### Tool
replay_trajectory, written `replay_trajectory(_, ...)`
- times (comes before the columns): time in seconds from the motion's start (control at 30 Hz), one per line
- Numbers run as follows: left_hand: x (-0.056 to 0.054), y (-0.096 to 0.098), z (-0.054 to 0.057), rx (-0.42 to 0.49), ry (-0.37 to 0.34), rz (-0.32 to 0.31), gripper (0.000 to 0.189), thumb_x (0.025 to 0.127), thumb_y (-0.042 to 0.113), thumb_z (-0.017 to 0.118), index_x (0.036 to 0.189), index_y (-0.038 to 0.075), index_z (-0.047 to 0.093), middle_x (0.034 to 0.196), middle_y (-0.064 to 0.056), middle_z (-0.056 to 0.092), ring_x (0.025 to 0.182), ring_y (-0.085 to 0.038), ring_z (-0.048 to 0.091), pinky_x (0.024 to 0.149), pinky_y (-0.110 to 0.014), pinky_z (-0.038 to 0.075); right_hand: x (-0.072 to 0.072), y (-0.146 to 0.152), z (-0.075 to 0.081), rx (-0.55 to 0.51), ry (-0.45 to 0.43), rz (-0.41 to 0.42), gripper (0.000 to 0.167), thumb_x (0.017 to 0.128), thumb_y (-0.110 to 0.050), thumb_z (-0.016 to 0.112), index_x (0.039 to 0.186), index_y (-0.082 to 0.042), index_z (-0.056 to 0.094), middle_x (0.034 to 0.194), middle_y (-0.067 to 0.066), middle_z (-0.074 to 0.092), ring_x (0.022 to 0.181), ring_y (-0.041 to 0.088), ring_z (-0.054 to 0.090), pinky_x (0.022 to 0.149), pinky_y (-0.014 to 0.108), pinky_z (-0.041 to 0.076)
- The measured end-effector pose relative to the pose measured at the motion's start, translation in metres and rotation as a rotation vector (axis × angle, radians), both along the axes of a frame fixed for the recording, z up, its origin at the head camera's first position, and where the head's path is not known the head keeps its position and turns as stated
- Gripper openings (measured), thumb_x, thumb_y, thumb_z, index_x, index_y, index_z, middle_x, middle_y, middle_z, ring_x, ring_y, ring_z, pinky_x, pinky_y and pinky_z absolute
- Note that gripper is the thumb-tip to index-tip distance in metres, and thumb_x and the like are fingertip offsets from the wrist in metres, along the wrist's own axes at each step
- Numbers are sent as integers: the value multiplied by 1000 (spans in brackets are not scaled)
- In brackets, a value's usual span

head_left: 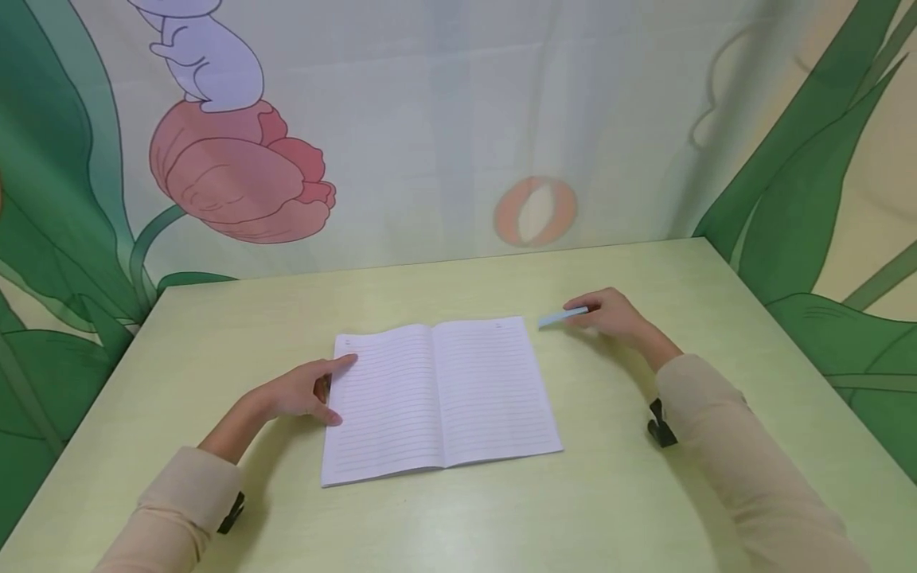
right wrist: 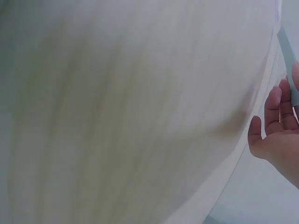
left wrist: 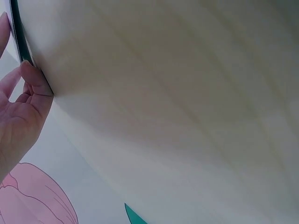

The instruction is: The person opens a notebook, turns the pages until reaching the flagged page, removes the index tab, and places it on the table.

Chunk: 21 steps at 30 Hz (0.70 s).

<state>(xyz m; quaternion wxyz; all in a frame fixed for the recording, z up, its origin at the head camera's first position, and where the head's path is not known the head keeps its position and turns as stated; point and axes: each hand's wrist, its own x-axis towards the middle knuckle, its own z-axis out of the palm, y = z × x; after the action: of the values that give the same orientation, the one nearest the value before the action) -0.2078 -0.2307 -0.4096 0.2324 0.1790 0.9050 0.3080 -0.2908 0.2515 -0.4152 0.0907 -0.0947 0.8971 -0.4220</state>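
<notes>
An open lined notebook (head_left: 494,398) lies flat on the table, its pages bare of writing apart from small printed marks at the top corners. My left hand (head_left: 304,388) rests at its left edge, forefinger and thumb touching the page. In the left wrist view, the little-finger side of the left hand (left wrist: 23,109) meets the tabletop beside the notebook's dark green edge (left wrist: 19,39). Just beyond the notebook's upper right corner, my right hand (head_left: 609,313) pinches a thin pale blue strip (head_left: 553,319). That strip (right wrist: 286,49) shows partly in the right wrist view, its exact kind unclear.
The pale yellow-green table (head_left: 458,525) reaches back to a printed curtain (head_left: 401,143). Green leaf-patterned cloth (head_left: 809,231) hangs past the right edge. Beige sleeves with dark clips (head_left: 661,426) cover both forearms.
</notes>
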Motion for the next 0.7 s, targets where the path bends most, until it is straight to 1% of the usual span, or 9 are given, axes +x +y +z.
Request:
replay_trajectory(0.13,1,0,0,3,1,3,92,68,17,80,143,5,27,86,-8,37,78,-21,36,65,-30,31,-3,5,-3,-13,-24,1,32,81,-12,68,110,2,64,104,16,59,83,23,41,69,30,33)
replay_trajectory(0.3,2,1,-1,9,-1,5,92,68,16,80,143,5,28,87,-9,37,79,-21,36,65,-30,31,-7,8,-7,-10,-37,8,31,79,-9,69,108,2,64,102,15,59,81,23,40,67,30,32)
replay_trajectory(0.43,2,2,-1,8,-1,12,92,68,16,80,143,6,28,88,-9,37,80,-22,36,65,-31,31,-8,9,-7,25,-27,3,31,78,-9,70,106,2,65,98,14,59,75,21,39,63,29,32)
replay_trajectory(0.57,2,4,-1,-7,7,25,92,68,16,80,143,6,28,89,-10,38,81,-22,37,66,-32,31,-7,8,-8,85,-11,1,31,78,-9,70,107,2,64,94,13,58,71,20,39,59,28,33)
replay_trajectory(0.63,3,5,-1,-27,17,32,92,68,16,80,143,7,28,91,-10,39,83,-23,37,67,-32,32,-7,8,-8,118,9,9,33,78,-10,70,109,2,64,97,15,58,74,22,40,61,30,34)
replay_trajectory(0.7,3,7,0,-53,29,37,92,68,16,80,143,7,28,93,-9,40,84,-22,38,68,-32,32,-6,8,-8,140,32,22,37,79,-10,69,113,2,62,107,20,58,85,28,46,70,36,39)
